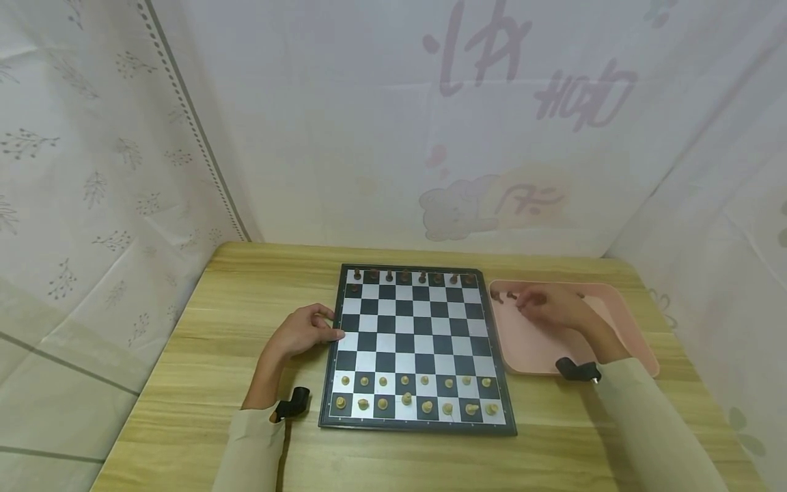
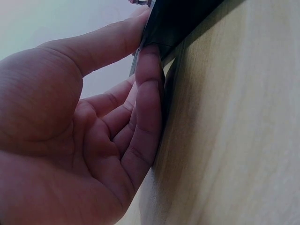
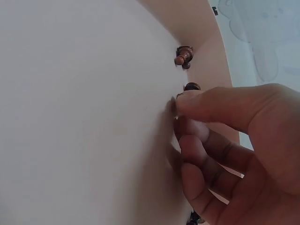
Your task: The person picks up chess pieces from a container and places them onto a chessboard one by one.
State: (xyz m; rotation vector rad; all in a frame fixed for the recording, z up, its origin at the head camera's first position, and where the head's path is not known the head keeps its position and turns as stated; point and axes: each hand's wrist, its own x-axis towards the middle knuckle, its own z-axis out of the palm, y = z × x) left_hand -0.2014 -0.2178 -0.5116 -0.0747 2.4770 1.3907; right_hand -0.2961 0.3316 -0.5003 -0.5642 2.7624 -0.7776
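Observation:
My left hand [image 1: 305,330] grips the left edge of the chessboard [image 1: 419,428], thumb on top and index finger against its side. Over the far left part of the pink tray [image 1: 535,345], my right hand [image 1: 553,305] reaches down with bent fingers. Its thumb [image 3: 215,107] overlaps a dark brown pawn [image 3: 192,86] lying by the tray wall; I cannot tell whether the fingertips pinch it. Another brown pawn [image 3: 184,55] lies beside that one. On the board, brown pieces fill the far row, with one brown pawn [image 1: 354,288] in front at the left.
Light chess pieces [image 1: 404,380] stand in two rows at the board's near side. Another brown piece [image 1: 581,295] shows in the tray beyond the right hand. The wooden table [image 1: 246,287] meets a white patterned cloth [image 1: 344,137] behind and at both sides.

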